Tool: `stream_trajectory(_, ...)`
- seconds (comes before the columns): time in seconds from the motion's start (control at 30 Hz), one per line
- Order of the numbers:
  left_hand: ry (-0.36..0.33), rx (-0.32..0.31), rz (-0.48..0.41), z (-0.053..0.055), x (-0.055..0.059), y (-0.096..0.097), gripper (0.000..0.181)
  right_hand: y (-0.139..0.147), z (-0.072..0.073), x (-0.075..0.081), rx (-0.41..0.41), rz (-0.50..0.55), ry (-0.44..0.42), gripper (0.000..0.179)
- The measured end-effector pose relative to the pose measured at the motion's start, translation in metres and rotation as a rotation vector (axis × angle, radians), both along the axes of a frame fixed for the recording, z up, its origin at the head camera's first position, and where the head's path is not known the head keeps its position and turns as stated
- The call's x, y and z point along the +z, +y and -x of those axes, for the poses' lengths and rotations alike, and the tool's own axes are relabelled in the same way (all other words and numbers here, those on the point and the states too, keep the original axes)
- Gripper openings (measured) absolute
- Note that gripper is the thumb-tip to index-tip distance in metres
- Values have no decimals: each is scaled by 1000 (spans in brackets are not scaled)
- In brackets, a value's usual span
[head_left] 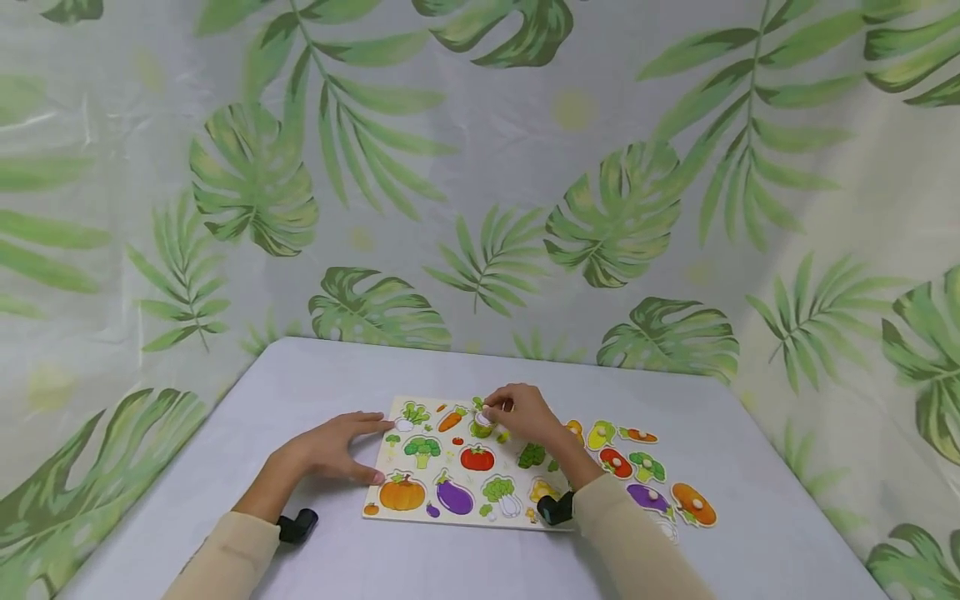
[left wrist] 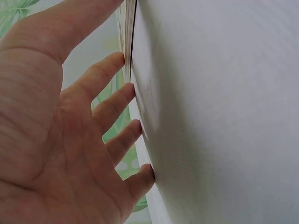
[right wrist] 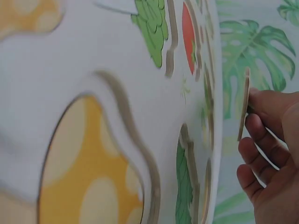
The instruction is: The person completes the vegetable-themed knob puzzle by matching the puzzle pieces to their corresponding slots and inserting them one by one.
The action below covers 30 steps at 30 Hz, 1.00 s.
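Note:
A vegetable puzzle board [head_left: 450, 454] lies flat on the table, its cut-out recesses showing printed vegetables. At its left edge rests my left hand [head_left: 326, 450], thumb and index finger spread along the side. In the left wrist view, the fingertips [left wrist: 124, 58] touch the board's edge and the table; the palm holds nothing. My right hand [head_left: 528, 417] is over the back of the board and pinches a thin wooden puzzle piece [right wrist: 245, 105] between thumb and fingers. The piece [head_left: 484, 415] looks white and green from above and stands tilted up, seen edge-on in the right wrist view.
Loose knobbed pieces lie right of the board: a tomato [head_left: 615, 463], a broccoli [head_left: 648, 467], an eggplant [head_left: 648, 498], an orange piece [head_left: 693, 505] and several others. A white table [head_left: 330, 567] reaches back to a leaf-patterned curtain [head_left: 495, 167].

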<state>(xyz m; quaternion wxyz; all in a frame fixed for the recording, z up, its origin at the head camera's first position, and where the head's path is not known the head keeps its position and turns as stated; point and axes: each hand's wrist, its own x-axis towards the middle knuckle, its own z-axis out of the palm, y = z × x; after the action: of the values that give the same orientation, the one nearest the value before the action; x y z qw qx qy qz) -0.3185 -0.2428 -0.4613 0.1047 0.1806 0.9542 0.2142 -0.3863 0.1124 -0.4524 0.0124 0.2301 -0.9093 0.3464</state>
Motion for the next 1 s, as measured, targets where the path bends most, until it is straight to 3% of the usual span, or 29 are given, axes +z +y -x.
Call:
stream_trajectory(0.27, -14, 1, -23, -3, 5, 0, 91, -26, 2, -2, 8, 6, -6, 14)
stream_trajectory(0.5, -25, 17, -16, -5, 2, -3, 91, -54, 0, -11, 22, 50, -27, 17)
stream_trajectory(1.0, -22, 17, -20, 2, 0, -3, 91, -96, -2, -9, 59, 96, -56, 17)
